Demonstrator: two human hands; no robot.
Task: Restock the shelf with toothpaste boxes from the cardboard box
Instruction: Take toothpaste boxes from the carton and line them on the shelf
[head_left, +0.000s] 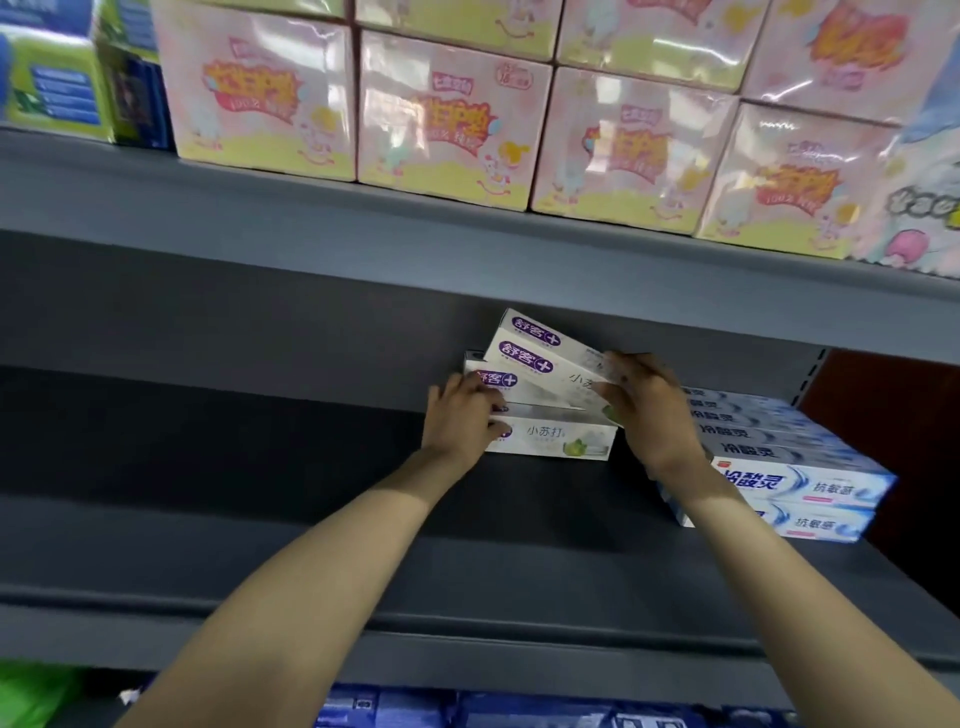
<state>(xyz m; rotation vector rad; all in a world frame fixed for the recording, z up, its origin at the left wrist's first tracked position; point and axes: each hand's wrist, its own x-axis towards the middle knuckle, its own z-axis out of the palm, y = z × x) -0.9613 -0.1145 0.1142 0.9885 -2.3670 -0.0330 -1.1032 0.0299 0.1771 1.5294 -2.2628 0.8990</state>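
Fingers of the right hand (652, 410) are curled round the right ends of two tilted white toothpaste boxes (540, 353), thumb under, fingertips over the upper one. The left hand (460, 421) lies with its fingers bent over the left ends of the lower boxes, pressing on the flat front box (550, 441); whether it truly grips one cannot be told.

Four or five white boxes show in this cluster on the dark grey shelf (260, 545): two raised at a slant, one or two behind, one flat in front. Each purple badge reads 舒客 with a plus sign; the front box reads 小苏打 beside a green leaf picture.

Just to the right stands a stack of blue-and-white toothpaste boxes (795, 483), at least six counted by their edges, marked 冷酸灵 and 抗敏感.

On the upper shelf (311, 208) sit pink-and-yellow packs (452, 114), about eight in view, their writing too blurred to read; green-and-blue packs (57, 78) stand at far left
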